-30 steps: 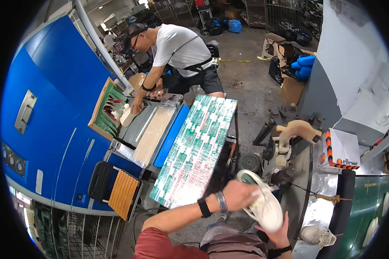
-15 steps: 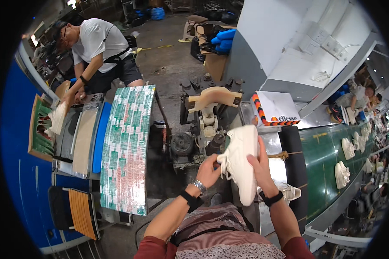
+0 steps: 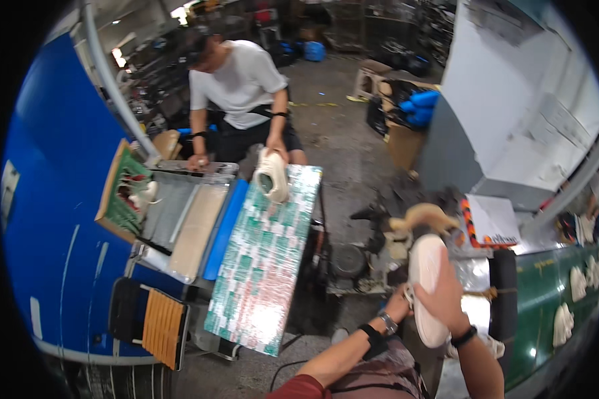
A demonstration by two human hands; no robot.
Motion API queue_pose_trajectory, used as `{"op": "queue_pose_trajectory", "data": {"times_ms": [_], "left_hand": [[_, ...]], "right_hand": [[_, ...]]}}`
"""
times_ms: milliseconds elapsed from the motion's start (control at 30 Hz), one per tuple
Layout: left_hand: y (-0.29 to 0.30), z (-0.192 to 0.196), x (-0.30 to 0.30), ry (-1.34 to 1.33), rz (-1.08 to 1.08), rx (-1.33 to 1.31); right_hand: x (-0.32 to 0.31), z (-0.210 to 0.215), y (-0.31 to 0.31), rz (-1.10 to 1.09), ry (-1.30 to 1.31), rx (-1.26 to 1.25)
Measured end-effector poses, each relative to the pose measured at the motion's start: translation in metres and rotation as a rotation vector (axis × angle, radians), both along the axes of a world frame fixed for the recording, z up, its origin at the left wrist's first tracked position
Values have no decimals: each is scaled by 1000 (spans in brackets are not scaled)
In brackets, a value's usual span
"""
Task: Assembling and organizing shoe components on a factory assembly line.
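Note:
A white shoe [image 3: 424,279] is held sole-up in front of me, just below a tan shoe last [image 3: 424,215] on a dark machine [image 3: 353,263]. My right hand [image 3: 446,296] wraps over the sole from the right. My left hand [image 3: 397,307], with a watch and dark wristband, grips the shoe's left edge. Both hands are closed on the shoe.
Across from me a person in a white shirt sets another white shoe [image 3: 273,176] on a green-patterned table [image 3: 263,266]. A blue machine [image 3: 53,219] fills the left. A green conveyor [image 3: 552,299] with white shoes runs at right. An orange-edged box [image 3: 492,223] lies near it.
The view swung back to the left. I have brought the shoe up to the tan last. The other person now holds a white shoe over the patterned table.

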State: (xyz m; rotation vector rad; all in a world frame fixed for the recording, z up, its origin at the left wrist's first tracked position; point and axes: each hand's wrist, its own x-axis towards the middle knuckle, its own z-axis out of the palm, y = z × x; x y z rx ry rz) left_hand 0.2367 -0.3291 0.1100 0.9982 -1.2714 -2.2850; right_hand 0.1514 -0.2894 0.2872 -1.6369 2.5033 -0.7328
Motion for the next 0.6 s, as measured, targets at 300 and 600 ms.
{"op": "queue_pose_trajectory", "data": {"times_ms": [300, 600], "left_hand": [[33, 0, 34, 169, -332, 735], [17, 74, 2, 517, 35, 924]], "right_hand": [[20, 15, 7, -48, -52, -49], [32, 14, 15, -117, -95, -114]]}}
